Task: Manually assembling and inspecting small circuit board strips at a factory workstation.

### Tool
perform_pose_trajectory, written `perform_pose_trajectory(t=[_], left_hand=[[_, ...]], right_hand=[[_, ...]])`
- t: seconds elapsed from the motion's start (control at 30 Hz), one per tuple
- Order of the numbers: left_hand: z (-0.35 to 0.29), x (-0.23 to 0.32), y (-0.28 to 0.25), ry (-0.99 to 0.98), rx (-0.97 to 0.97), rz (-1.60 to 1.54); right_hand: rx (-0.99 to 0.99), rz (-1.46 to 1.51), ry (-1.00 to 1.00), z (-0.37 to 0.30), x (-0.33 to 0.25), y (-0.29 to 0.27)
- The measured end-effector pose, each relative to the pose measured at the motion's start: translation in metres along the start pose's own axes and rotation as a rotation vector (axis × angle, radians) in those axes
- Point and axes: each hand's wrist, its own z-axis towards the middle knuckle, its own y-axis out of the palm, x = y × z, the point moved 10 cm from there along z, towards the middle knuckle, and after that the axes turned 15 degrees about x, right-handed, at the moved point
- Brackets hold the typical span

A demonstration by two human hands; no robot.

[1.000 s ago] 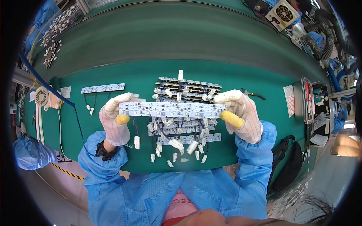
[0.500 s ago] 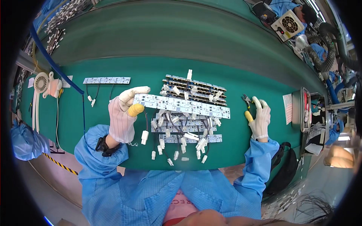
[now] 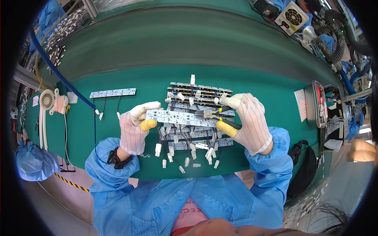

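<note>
My gloved left hand (image 3: 136,126) is closed on the left end of a long white circuit board (image 3: 173,118), thumb and fingers pinching it. In my gloved right hand (image 3: 248,120) is a pair of cutting pliers (image 3: 207,114), its handles dark with yellow. Their jaws rest over the board, right of its middle; whether they touch it I cannot tell. Both thumbs wear yellow finger cots. Beneath and behind the held board lies a stack of similar circuit boards (image 3: 197,89), with dark wires and white connectors (image 3: 193,146) spreading toward me.
A single circuit board (image 3: 113,93) with wires lies at the left. Beyond it is a small white fan (image 3: 47,99). A blue hose (image 3: 59,70) hangs across the left side. At the right stand a metal tray (image 3: 316,104) and a printed sheet (image 3: 300,105).
My right hand has picked up the pliers from the mat's right side and brought them left to the board. My left hand still holds the board, now slightly lower and farther right.
</note>
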Motion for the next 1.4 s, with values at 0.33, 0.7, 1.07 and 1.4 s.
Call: perform_pose_trajectory(t=[0.33, 0.7, 1.07, 1.4], left_hand=[[0.002, 0.003, -0.004, 0.076, 0.004, 0.1], [0.002, 0.006, 0.004, 0.128, -0.007, 0.13], [0.002, 0.008, -0.006, 0.069, -0.019, 0.138], [0.007, 0.005, -0.013, -0.099, 0.07, -0.184]], right_hand=[[-0.058, 0.034, -0.015, 0.001, 0.0, 0.01], [-0.091, 0.052, -0.044, 0.0, 0.002, 0.008], [0.061, -0.601, 0.327, -0.052, 0.171, -0.019], [-0.028, 0.536, 0.576, -0.023, 0.102, 0.019]])
